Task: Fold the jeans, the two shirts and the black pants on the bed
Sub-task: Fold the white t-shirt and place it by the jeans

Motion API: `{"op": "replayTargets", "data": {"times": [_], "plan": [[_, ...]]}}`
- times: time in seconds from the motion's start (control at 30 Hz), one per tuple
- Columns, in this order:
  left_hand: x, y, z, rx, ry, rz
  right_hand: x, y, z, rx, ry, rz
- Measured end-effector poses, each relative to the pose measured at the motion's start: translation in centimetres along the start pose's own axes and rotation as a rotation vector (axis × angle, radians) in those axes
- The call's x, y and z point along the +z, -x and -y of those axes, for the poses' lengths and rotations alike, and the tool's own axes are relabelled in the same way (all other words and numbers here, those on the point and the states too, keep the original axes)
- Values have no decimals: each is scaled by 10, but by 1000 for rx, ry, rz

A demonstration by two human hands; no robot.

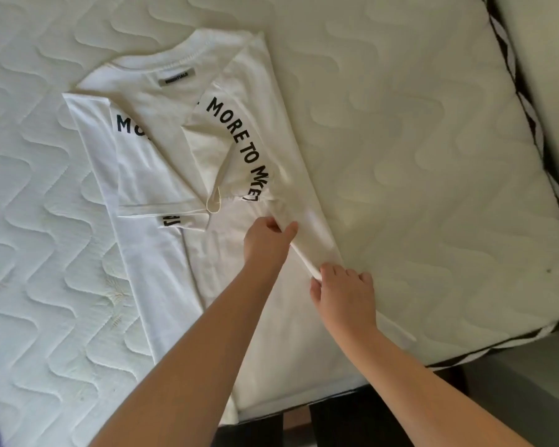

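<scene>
Here, a white quilted mattress point(400, 130) is seen from above, with a white T-shirt point(162, 175) printed in black letters laid across its near side, both sleeves folded inward. The shirt's right folded edge is pinched by the left hand point(265, 240), and lower down the same edge is gripped by the right hand point(344, 291).

It was a bedroom in a home: a bare quilted mattress point(400, 124) with striped black-and-white piping point(530, 117) along its right edge filled the view, pale wall point(549, 59) beside it.
</scene>
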State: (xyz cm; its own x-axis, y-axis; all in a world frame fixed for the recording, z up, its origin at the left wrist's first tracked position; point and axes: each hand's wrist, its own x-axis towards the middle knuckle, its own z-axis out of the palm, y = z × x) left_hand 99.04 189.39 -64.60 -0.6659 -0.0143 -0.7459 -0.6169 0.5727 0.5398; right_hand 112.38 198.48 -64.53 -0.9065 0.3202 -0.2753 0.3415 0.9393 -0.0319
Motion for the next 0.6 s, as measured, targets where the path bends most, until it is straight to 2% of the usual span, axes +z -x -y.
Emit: {"op": "replayTargets", "data": {"times": [0.13,0.27,0.37,0.43,0.5,0.6], "plan": [[5,3,-3,-17,114,50,-4,28,-6,-2,-6,137],[2,13,10,41,261,21,-11,54,-11,-6,81,336],[2,25,23,3,352,76,-17,73,0,47,57,336],[5,37,34,-36,306,198,-11,85,11,56,-30,238],[8,49,49,-70,204,285,-10,95,21,40,-56,247],[9,60,69,-70,131,232,-6,113,30,55,18,310]]}}
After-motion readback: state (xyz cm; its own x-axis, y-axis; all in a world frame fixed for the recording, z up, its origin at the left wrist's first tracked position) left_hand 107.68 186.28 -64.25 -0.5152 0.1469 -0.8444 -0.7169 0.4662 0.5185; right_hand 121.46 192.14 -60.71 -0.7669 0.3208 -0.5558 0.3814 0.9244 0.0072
